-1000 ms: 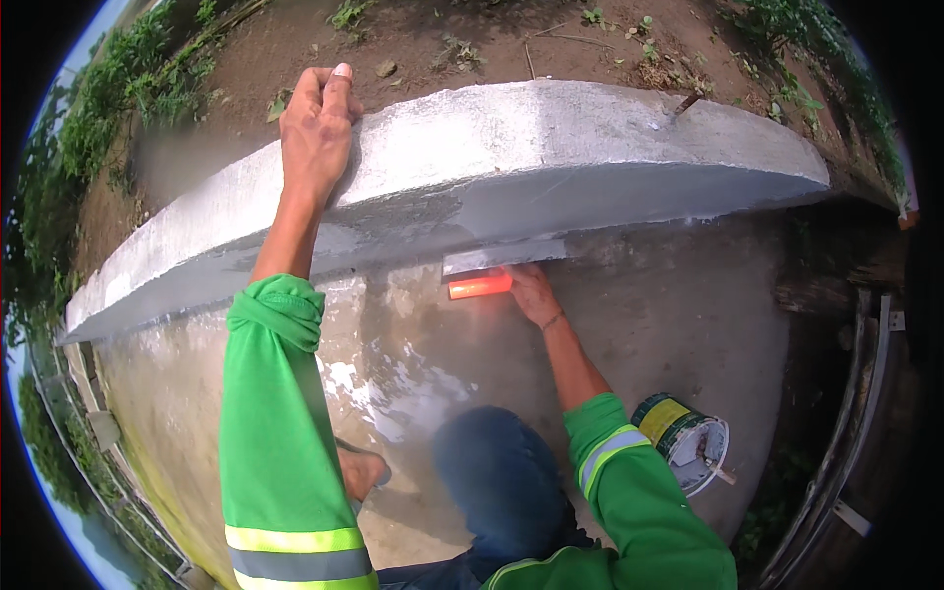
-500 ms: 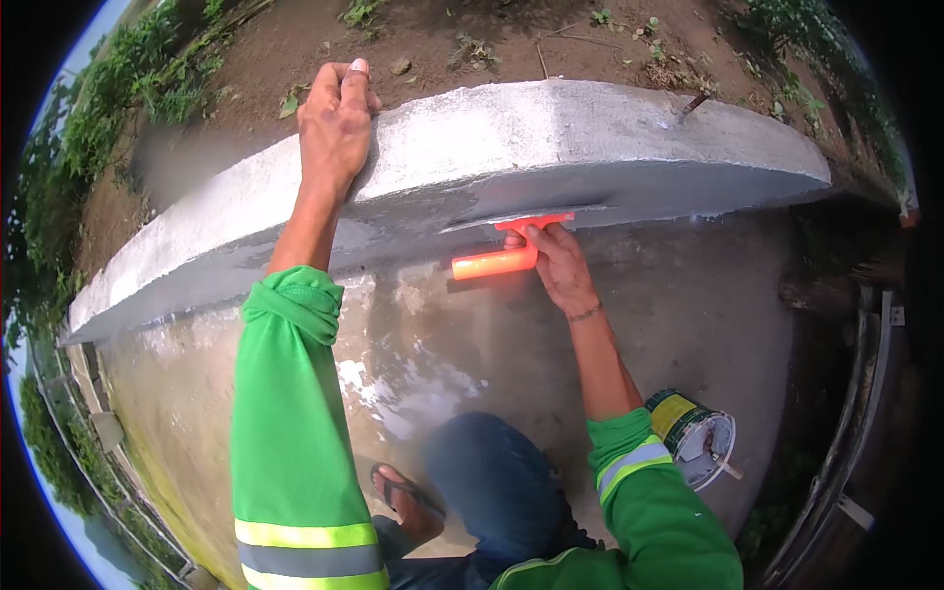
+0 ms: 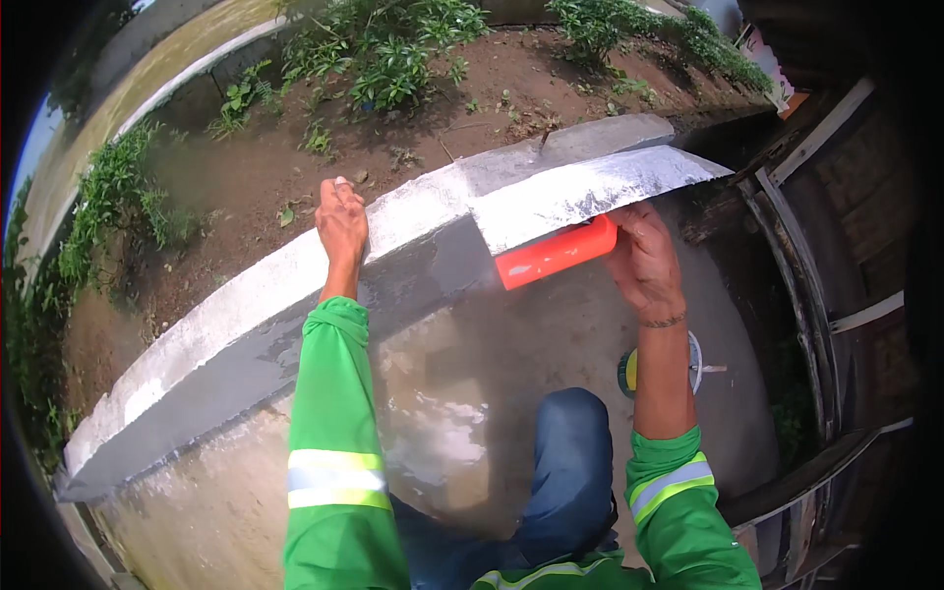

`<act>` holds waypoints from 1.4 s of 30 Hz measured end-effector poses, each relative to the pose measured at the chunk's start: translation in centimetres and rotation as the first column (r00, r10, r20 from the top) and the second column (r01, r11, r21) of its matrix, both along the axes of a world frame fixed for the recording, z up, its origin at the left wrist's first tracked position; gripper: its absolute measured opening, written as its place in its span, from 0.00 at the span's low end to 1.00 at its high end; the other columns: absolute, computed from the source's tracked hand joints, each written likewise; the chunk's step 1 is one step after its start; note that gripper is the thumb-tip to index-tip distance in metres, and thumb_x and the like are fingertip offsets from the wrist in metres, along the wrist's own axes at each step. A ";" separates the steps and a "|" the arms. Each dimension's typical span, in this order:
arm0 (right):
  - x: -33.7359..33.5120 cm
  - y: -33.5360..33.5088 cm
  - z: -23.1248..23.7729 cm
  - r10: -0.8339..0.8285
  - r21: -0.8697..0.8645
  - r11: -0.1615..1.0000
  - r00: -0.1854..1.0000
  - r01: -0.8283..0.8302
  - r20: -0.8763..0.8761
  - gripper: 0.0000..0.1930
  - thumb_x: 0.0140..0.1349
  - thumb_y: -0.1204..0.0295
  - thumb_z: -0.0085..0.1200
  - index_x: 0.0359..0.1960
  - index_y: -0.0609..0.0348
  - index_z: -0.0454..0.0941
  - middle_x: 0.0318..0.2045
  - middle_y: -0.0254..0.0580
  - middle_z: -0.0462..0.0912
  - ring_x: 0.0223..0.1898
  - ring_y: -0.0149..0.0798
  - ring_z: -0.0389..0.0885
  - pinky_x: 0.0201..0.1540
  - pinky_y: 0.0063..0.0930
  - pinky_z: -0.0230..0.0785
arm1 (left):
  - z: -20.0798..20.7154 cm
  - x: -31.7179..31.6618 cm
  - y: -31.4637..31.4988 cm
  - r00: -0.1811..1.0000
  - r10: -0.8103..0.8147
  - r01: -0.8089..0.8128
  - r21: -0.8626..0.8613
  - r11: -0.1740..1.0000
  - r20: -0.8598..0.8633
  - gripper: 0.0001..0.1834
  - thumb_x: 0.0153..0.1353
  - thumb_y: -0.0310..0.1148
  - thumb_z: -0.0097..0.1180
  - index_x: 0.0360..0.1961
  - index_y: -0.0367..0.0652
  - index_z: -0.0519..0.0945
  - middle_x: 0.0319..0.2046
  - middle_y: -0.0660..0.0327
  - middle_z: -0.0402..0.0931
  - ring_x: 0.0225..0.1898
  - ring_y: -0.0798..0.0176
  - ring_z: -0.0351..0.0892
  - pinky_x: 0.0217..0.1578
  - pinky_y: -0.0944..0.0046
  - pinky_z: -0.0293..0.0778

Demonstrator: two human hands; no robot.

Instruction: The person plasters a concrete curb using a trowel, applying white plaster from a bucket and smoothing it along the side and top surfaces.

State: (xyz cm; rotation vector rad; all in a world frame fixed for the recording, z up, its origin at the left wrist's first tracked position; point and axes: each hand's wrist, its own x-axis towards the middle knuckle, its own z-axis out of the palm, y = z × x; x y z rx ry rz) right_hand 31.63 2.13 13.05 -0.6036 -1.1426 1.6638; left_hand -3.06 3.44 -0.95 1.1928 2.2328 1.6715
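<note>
Head view. Landmark: the low curved concrete wall [image 3: 423,264], pale on top, grey and patchily damp-looking on its near face.

Finishing trowel [image 3: 590,197] at the right-hand stretch of the wall, its broad metal blade covering part of the wall from sight; whether blade and wall touch cannot be told. Orange handle [image 3: 558,253] lies on the wearer's side of the blade. Long axis runs roughly along the wall, the right end tipped farther away than the left.

Right hand [image 3: 646,258], on the near side of the wall, grips the trowel at the right end of the handle; some fingers hidden behind the blade. From these fingers the handle extends leftward, the blade lies on the wall side. This is the nearer hand by far.

Left hand [image 3: 343,231] well apart, farther left along the wall, resting at its top edge. Fingers bent, no tool visible in them; how firmly they press or clasp the edge cannot be told.

Beyond the wall: brown soil [image 3: 413,140] and leafy plants [image 3: 393,77]. On its near side, toward the right end: a bucket [image 3: 628,374], partly hidden by the right forearm.
</note>
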 end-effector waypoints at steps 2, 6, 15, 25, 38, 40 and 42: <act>2.9 -1.5 0.0 -0.118 0.041 0.992 0.989 0.122 -0.093 0.14 0.64 0.75 0.49 0.49 0.70 0.71 0.42 0.54 0.82 0.46 0.43 0.82 0.55 0.38 0.71 | -0.6 0.5 0.3 1.000 0.002 -0.001 -0.017 1.000 0.013 0.16 0.71 0.40 0.39 0.37 0.41 0.74 0.25 0.52 0.80 0.33 0.47 0.81 0.38 0.50 0.72; 3.7 -5.7 -9.1 -0.306 -0.191 0.950 0.870 0.249 -0.388 0.15 0.65 0.71 0.54 0.52 0.60 0.74 0.48 0.41 0.81 0.52 0.39 0.78 0.55 0.38 0.72 | -0.9 -1.6 0.7 0.995 0.022 -0.026 -0.046 0.999 -0.099 0.13 0.69 0.38 0.42 0.38 0.40 0.74 0.26 0.56 0.80 0.32 0.53 0.81 0.38 0.56 0.73; -1.4 -14.5 -16.4 -0.427 -0.427 0.805 0.902 0.412 0.064 0.07 0.66 0.72 0.54 0.42 0.57 0.70 0.26 0.35 0.74 0.29 0.31 0.76 0.37 0.33 0.76 | 5.2 -11.2 -2.6 0.730 -0.534 0.285 -0.521 0.805 -0.427 0.13 0.67 0.38 0.47 0.38 0.37 0.74 0.33 0.46 0.78 0.39 0.40 0.76 0.43 0.47 0.71; -12.0 -11.9 -24.7 -0.502 0.186 0.853 0.671 0.487 0.546 0.11 0.57 0.73 0.63 0.38 0.63 0.77 0.30 0.43 0.80 0.30 0.43 0.79 0.36 0.33 0.71 | 0.8 -12.7 -1.7 0.463 -0.664 0.277 -0.616 0.737 -0.587 0.12 0.70 0.37 0.43 0.44 0.38 0.69 0.42 0.49 0.71 0.46 0.46 0.69 0.50 0.52 0.65; -27.1 -14.1 -34.2 -0.393 0.556 0.821 0.836 0.131 0.384 0.20 0.43 0.75 0.69 0.40 0.58 0.76 0.35 0.44 0.80 0.38 0.45 0.80 0.41 0.36 0.75 | -0.2 -12.5 -2.1 0.663 -0.544 0.214 -0.565 0.796 -0.514 0.18 0.74 0.42 0.37 0.47 0.37 0.68 0.39 0.49 0.68 0.46 0.50 0.67 0.53 0.56 0.63; -26.7 -17.0 -33.7 -0.391 0.493 0.850 0.847 0.184 0.359 0.19 0.45 0.75 0.68 0.40 0.59 0.77 0.35 0.44 0.80 0.38 0.46 0.81 0.41 0.36 0.75 | 0.1 -13.4 -2.2 0.652 -0.545 0.197 -0.576 0.793 -0.528 0.19 0.74 0.43 0.36 0.46 0.37 0.68 0.39 0.49 0.67 0.45 0.50 0.66 0.53 0.57 0.63; -25.1 -17.9 -32.4 -0.422 0.250 0.904 0.819 0.347 0.388 0.15 0.49 0.75 0.67 0.39 0.62 0.78 0.33 0.45 0.81 0.36 0.46 0.82 0.41 0.34 0.75 | 0.5 -13.9 -2.4 0.674 -0.537 0.183 -0.590 0.786 -0.506 0.18 0.74 0.43 0.36 0.46 0.37 0.68 0.39 0.50 0.67 0.45 0.51 0.66 0.53 0.57 0.63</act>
